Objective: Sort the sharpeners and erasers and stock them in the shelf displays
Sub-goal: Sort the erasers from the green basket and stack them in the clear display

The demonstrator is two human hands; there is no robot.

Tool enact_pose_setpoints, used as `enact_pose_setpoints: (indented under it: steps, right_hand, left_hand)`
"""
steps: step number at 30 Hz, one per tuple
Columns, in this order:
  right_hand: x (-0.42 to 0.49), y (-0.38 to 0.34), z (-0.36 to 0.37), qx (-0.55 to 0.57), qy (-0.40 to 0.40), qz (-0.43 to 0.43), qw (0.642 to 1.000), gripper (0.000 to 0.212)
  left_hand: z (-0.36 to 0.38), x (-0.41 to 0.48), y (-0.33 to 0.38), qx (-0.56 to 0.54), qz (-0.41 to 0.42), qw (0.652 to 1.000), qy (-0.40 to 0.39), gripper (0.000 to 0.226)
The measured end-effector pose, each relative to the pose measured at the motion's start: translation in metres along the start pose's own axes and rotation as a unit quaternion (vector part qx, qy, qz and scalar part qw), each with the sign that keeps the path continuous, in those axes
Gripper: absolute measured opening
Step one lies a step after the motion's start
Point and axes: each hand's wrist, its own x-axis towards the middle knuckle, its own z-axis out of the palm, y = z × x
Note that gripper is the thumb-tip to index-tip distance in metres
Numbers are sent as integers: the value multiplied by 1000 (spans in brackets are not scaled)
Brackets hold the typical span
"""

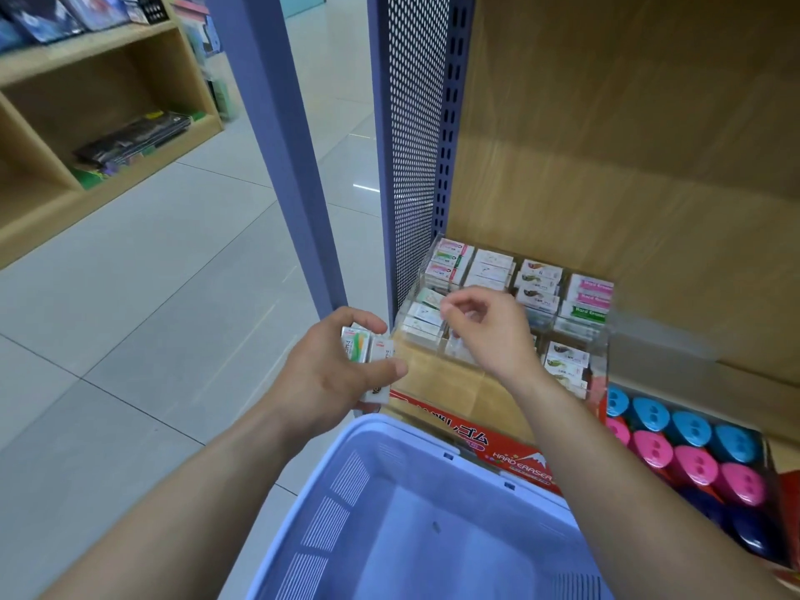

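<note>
My left hand (335, 368) grips a small stack of packaged erasers (361, 346) just left of the shelf's front corner. My right hand (485, 329) hovers over the clear acrylic eraser display (599, 339) with its fingers loosely curled; nothing shows between them. The display's compartments hold several rows of white, pink and green eraser packs (539, 281). To the right, a clear box holds blue and pink sharpeners (688, 448) in rows.
A light blue plastic basket (372, 482) sits right below my arms, its inside bare. A red eraser carton (498, 448) lies between basket and display. Purple shelf posts (277, 136) and a perforated panel (413, 145) stand at left. Across the tiled aisle is a wooden shelf (86, 101).
</note>
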Motion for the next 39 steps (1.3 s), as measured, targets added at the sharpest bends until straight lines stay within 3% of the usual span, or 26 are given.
enact_pose_setpoints:
  steps: [3,6,14,19,23,28,35,39]
  right_hand:
    - [-38,-30,-10,172,-127,47,976,16]
    - [-57,-48,-19,222,-174,58,958,15]
    - [-69,-68,-45,197,-174,46,964,16]
    - [-66,-72,-54,189,-153,45,969,6]
    - [-67,-70,-56,222,-124,56,966,7]
    - [-68,-64,-55,283,-75,71,954,13]
    - [-66,-60,-60,237,-159,60,956,26]
    - [-58,-45,-65,220,-125,91,963,18]
  left_hand:
    - [5,-3,4,-51,2,998,-27,39]
    - [12,-7,6,-64,23,996,-57,41]
    - [23,-14,18,-17,64,994,-91,55]
    - [30,-17,21,-53,61,990,-118,43]
    - [28,-16,20,-91,54,986,-128,47]
    - [25,-13,21,-128,34,984,-119,46]
    - [25,-11,19,-81,39,993,-73,37]
    - [22,-6,14,-35,44,998,-43,34]
